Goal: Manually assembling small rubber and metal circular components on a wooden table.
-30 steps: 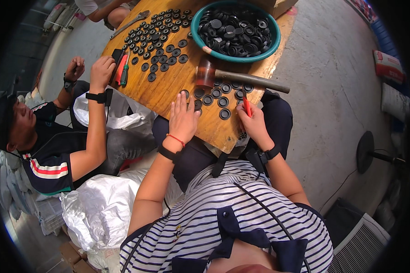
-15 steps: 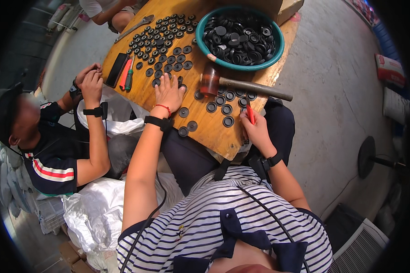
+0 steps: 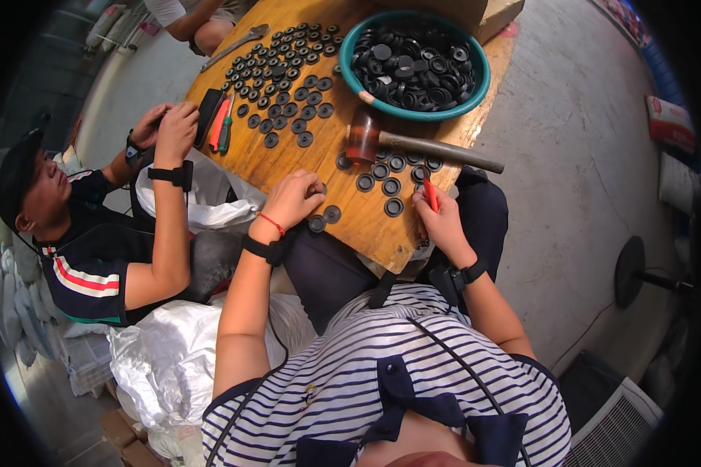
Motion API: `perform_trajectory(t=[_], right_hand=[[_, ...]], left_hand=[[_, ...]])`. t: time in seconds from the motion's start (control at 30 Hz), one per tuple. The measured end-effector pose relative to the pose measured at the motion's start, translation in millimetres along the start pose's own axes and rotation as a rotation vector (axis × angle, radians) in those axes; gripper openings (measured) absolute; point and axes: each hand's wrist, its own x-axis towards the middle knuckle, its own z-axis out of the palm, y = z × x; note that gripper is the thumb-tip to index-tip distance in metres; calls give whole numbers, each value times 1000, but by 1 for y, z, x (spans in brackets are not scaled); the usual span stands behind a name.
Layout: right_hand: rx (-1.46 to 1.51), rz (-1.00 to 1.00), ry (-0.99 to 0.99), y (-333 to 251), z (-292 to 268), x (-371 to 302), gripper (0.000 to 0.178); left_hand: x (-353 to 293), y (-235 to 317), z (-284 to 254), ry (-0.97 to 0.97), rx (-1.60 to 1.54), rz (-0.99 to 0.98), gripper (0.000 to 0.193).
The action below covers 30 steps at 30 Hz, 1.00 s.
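My left hand is at the near edge of the wooden table, its fingers curled down onto a round black disc, mostly hidden under the fingertips. Close beside it lie two more black discs. In my closed right hand is a slim red-handled tool, upright; its lower end is hidden, so its kind does not show. Just beyond this hand sits a group of black ring-shaped discs. A mallet with an amber-brown head lies across the table behind them.
A teal basin heaped with black round parts stands at the far right of the table. More discs, a wrench, a red tool and a green-handled screwdriver lie farther left. A co-worker sits at the left.
My left hand has drawn back toward me from the farther discs, its fingers going from spread to curled over a near disc. The right hand stays put. The co-worker's hands have shifted slightly right.
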Motion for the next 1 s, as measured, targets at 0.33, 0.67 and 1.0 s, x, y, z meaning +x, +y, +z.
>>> perform_trajectory(t=[0.33, 0.67, 1.0], right_hand=[[41, -10, 45, 5, 0, -1, 15], [49, -23, 22, 3, 4, -2, 14], [77, -26, 32, 8, 1, -2, 14]], left_hand=[[-19, 17, 38, 509, -8, -28, 49], [-33, 77, 121, 219, 155, 163, 83], [-42, 72, 97, 559, -114, 93, 29]])
